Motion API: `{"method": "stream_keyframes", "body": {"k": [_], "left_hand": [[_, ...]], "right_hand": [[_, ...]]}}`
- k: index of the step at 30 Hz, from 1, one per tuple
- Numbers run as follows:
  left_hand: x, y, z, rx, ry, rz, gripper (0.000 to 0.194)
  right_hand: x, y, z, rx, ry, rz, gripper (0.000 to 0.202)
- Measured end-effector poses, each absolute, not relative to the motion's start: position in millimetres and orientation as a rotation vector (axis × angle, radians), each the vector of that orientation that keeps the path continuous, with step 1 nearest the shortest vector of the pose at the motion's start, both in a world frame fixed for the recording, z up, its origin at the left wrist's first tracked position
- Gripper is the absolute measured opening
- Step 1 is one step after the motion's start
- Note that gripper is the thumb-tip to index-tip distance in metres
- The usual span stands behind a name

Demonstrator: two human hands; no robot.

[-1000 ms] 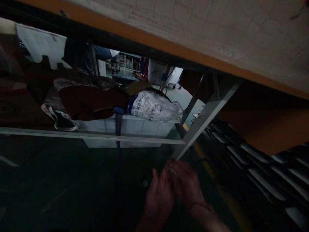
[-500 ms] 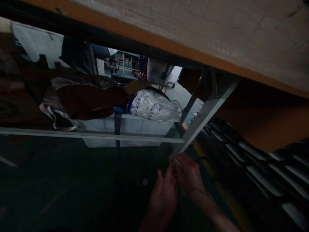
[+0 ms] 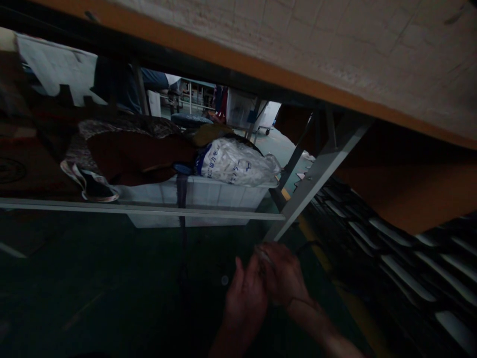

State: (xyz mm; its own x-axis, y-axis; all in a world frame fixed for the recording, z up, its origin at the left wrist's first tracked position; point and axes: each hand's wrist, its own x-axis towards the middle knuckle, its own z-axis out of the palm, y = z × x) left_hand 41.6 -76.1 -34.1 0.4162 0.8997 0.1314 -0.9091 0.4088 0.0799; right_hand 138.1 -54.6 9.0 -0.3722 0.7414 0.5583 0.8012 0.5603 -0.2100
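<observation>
Low at the foot of a grey metal table leg, my two hands meet in dim light. My right hand is closed on a small thing with a pale, thin edge, mostly covered by the fingers; its kind cannot be made out. Against it lies my left hand, its thumb apart and its fingers stretched up toward the same small thing. Whether the left fingers also touch that thing is too dark to tell. A small pale round spot shows on the dark green floor left of the hands.
A tabletop with an orange edge hangs over the view. Beneath it, behind a crossbar, a white bin holds a plastic bag and dark cloth. Stacked dark trays stand at the right. A person's legs show behind.
Both hands have shifted slightly left and a little downward, still together. The right hand has turned slightly around the small thing. The surroundings stay nearly the same.
</observation>
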Motion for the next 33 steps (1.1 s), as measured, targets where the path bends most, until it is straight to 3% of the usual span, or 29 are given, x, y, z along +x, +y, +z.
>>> {"method": "stream_keyframes", "body": {"k": [6, 11, 20, 33], "left_hand": [[40, -73, -38, 0.15, -0.096, 1.152, 0.049], [42, -74, -38, 0.139, -0.122, 1.11, 0.054], [40, -71, -33, 0.134, -0.16, 1.073, 0.069], [33, -71, -34, 0.096, -0.177, 1.125, 0.062]], "right_hand": [[135, -57, 5, -1.133, -2.196, -0.046, 0.022], [141, -52, 5, -1.365, -2.086, -0.106, 0.021], [146, -51, 3, -1.31, -2.127, -0.237, 0.022], [141, -59, 4, -1.151, -2.279, -0.121, 0.024]]}}
